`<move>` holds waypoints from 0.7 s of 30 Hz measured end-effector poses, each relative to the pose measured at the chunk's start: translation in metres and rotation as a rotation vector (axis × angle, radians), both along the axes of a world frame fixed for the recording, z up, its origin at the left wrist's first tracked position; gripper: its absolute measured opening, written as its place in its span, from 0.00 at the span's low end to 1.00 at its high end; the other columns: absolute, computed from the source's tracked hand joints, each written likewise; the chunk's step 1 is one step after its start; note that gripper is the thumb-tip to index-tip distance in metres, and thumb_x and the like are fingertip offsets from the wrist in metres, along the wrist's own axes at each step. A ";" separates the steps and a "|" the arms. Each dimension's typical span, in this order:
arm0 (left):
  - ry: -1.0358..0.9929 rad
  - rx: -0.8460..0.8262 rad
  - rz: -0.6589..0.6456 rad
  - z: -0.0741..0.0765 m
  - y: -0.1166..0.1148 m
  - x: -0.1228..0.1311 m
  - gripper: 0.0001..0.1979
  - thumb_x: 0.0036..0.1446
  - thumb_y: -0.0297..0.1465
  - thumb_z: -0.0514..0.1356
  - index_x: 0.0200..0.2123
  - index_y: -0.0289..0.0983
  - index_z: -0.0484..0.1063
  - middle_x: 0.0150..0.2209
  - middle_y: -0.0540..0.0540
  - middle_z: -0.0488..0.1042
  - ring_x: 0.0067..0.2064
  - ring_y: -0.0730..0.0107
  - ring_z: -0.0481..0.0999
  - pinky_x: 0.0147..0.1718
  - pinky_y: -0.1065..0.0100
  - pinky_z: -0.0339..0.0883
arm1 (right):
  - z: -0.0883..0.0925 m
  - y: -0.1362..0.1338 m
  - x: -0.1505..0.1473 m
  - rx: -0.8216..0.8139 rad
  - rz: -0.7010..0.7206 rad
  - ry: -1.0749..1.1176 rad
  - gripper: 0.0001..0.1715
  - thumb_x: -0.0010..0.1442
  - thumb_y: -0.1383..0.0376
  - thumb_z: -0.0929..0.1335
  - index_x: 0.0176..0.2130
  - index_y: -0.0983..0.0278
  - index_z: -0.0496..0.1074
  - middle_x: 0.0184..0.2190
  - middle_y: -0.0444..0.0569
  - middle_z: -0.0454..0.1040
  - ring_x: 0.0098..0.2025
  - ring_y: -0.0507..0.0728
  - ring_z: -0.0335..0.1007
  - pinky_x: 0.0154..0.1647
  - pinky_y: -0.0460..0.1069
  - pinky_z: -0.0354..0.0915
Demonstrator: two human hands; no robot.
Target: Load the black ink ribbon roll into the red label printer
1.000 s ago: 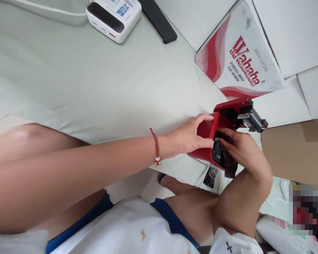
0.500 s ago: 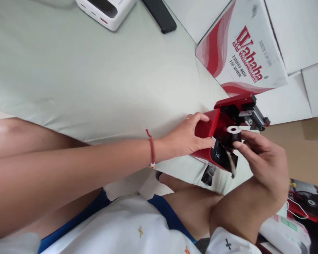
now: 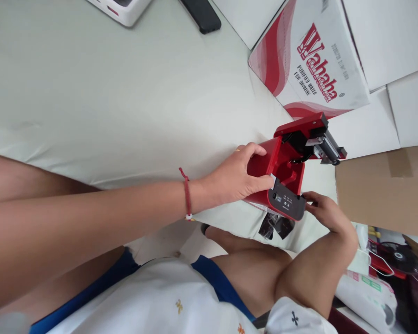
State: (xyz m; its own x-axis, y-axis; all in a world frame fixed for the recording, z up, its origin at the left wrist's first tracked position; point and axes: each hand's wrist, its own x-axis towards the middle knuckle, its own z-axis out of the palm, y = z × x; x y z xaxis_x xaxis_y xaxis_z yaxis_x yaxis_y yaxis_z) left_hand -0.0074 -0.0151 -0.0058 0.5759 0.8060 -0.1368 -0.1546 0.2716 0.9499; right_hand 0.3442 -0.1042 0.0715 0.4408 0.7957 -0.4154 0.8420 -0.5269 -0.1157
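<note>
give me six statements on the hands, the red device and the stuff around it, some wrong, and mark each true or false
1. The left hand grips the red device. True.
2. The lid is shut flat on the device. False: it stands open.
3. The bracelet is on the right wrist. False: it is on the left wrist.
4. The right hand is at the edge of the black panel. True.
5. The long black item is inside the device. False: it lies on the pale sheet, apart from the device.
6. The carton reads "Purified water for drinking". True.
</note>
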 end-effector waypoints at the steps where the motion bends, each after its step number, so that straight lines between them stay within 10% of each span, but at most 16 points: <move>1: 0.003 0.004 0.002 0.001 0.000 0.000 0.26 0.55 0.37 0.70 0.56 0.42 0.69 0.65 0.38 0.74 0.65 0.50 0.76 0.69 0.41 0.70 | -0.002 0.000 -0.001 0.015 0.001 -0.005 0.25 0.50 0.49 0.74 0.44 0.60 0.85 0.37 0.52 0.86 0.33 0.60 0.75 0.37 0.54 0.69; 8: -0.005 0.059 0.020 0.001 0.002 0.000 0.23 0.56 0.36 0.69 0.54 0.41 0.70 0.64 0.38 0.75 0.64 0.50 0.76 0.68 0.42 0.71 | 0.009 -0.006 -0.031 0.251 0.094 0.107 0.41 0.63 0.41 0.72 0.65 0.61 0.77 0.30 0.45 0.75 0.31 0.54 0.66 0.33 0.50 0.64; 21: 0.004 0.057 0.024 0.003 0.002 0.000 0.24 0.56 0.35 0.70 0.54 0.40 0.70 0.60 0.37 0.76 0.59 0.52 0.78 0.64 0.44 0.73 | -0.006 0.019 -0.074 0.107 0.386 0.318 0.18 0.62 0.54 0.76 0.46 0.63 0.84 0.46 0.51 0.85 0.43 0.60 0.80 0.47 0.51 0.77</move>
State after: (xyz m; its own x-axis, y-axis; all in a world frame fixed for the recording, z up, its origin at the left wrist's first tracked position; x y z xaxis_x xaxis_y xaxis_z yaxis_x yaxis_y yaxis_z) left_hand -0.0077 -0.0132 -0.0024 0.5555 0.8264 -0.0921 -0.1567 0.2129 0.9644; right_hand 0.2701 -0.0856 0.0658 -0.0284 0.9211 -0.3882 0.8870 -0.1559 -0.4346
